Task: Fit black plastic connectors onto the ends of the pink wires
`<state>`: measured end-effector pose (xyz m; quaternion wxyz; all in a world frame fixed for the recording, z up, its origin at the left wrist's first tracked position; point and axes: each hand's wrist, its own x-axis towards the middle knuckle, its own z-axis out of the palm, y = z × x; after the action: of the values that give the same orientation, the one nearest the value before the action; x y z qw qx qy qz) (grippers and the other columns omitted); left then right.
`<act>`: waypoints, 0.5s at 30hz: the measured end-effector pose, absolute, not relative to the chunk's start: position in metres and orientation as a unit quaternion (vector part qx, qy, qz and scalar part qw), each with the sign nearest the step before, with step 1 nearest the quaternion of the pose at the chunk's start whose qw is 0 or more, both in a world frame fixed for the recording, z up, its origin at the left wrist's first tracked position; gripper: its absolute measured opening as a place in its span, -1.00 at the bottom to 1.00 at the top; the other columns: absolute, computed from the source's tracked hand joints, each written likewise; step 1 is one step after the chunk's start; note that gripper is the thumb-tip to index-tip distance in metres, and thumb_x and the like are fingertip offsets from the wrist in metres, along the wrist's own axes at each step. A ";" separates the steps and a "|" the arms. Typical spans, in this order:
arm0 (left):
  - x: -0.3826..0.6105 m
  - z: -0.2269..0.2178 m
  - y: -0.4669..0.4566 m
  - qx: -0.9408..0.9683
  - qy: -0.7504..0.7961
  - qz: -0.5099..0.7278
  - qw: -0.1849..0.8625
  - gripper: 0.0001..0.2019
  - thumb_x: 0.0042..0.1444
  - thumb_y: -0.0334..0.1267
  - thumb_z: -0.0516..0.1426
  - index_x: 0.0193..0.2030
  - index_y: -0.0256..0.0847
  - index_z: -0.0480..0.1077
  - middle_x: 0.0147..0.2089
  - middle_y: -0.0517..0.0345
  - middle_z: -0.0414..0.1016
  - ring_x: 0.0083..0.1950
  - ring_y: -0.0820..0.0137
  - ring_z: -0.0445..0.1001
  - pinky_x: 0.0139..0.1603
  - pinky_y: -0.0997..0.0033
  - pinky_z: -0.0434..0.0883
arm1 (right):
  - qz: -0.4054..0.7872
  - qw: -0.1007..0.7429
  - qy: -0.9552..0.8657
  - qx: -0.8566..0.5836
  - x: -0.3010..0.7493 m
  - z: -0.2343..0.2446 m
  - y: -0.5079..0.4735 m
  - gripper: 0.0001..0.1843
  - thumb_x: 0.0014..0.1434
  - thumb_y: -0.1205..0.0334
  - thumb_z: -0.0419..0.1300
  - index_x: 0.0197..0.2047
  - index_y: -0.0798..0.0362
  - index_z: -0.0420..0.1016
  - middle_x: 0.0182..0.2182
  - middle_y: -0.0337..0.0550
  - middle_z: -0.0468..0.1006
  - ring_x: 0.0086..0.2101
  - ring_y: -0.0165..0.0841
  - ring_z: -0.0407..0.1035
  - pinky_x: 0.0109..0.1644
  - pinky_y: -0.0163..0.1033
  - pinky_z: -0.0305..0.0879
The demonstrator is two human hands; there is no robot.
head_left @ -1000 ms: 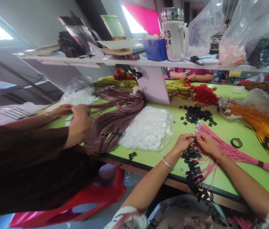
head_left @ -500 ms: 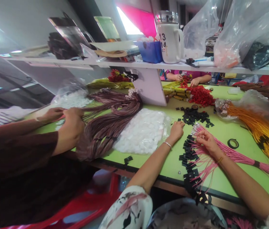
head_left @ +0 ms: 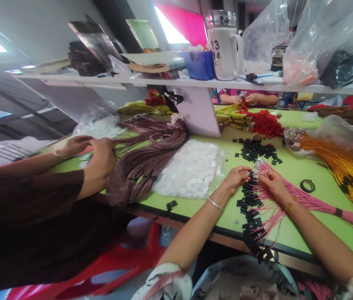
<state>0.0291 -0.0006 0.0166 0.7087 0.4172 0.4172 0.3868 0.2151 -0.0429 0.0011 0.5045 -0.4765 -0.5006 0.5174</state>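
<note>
My left hand (head_left: 236, 178) pinches a small black plastic connector housing (head_left: 251, 174) between thumb and fingertips. Close by on its right, my right hand (head_left: 273, 183) has its fingers closed on the end of a pink wire, close to the housing; whether the two are joined is too small to tell. Under my right hand lies a bundle of pink wires (head_left: 312, 196) with metal ends, tied with black tape. Pink wires with black housings on their ends (head_left: 251, 204) hang in a row down over the table's front edge. Loose black housings (head_left: 256, 151) are heaped just beyond my hands.
A bag of white connectors (head_left: 192, 168) and brown wires (head_left: 151, 162) lie left, where a co-worker's hands (head_left: 101, 160) work. Orange wires (head_left: 333, 158) and a black tape roll (head_left: 307, 186) lie right. A shelf (head_left: 164, 83) holding a mug (head_left: 223, 50) crosses above; another person sits opposite.
My left hand has come from the heap of black housings toward my right hand, bringing a housing. My right hand has stayed over the pink wires, its fingers closer together. The view has shifted slightly.
</note>
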 end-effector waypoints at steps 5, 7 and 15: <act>0.027 0.025 -0.012 0.374 0.405 0.366 0.750 -0.80 0.05 -0.51 0.25 -0.14 -0.36 0.49 -0.41 0.15 0.50 -0.46 0.60 0.43 -0.37 0.62 0.41 | 0.506 0.485 -0.523 -0.484 0.216 -0.004 -0.041 -0.56 0.02 -0.20 0.33 -0.35 0.03 0.42 -0.54 -0.26 0.39 -0.54 -0.40 0.20 -0.45 -0.26 0.16; 0.026 0.026 -0.014 0.370 0.407 0.362 0.753 -0.80 0.05 -0.52 0.25 -0.14 -0.36 0.49 -0.41 0.14 0.51 -0.46 0.60 0.45 -0.36 0.63 0.42 | 0.498 0.475 -0.542 -0.483 0.217 -0.004 -0.041 -0.56 0.09 -0.20 0.28 -0.36 0.03 0.40 -0.57 -0.29 0.34 -0.56 -0.42 0.14 -0.47 -0.27 0.10; 0.028 0.025 -0.017 0.377 0.408 0.375 0.742 -0.78 -0.02 -0.53 0.28 -0.18 -0.36 0.48 -0.42 0.16 0.52 -0.46 0.60 0.45 -0.36 0.62 0.41 | 0.472 0.449 -0.588 -0.479 0.220 -0.009 -0.038 -0.58 0.22 -0.15 0.16 -0.45 0.01 0.30 -0.57 -0.30 0.28 -0.55 -0.41 0.11 -0.46 -0.27 0.04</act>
<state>0.0284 -0.0166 0.0247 0.7423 0.3774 0.4077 0.3747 0.2196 -0.0376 -0.0088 0.4486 -0.4792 -0.5883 0.4722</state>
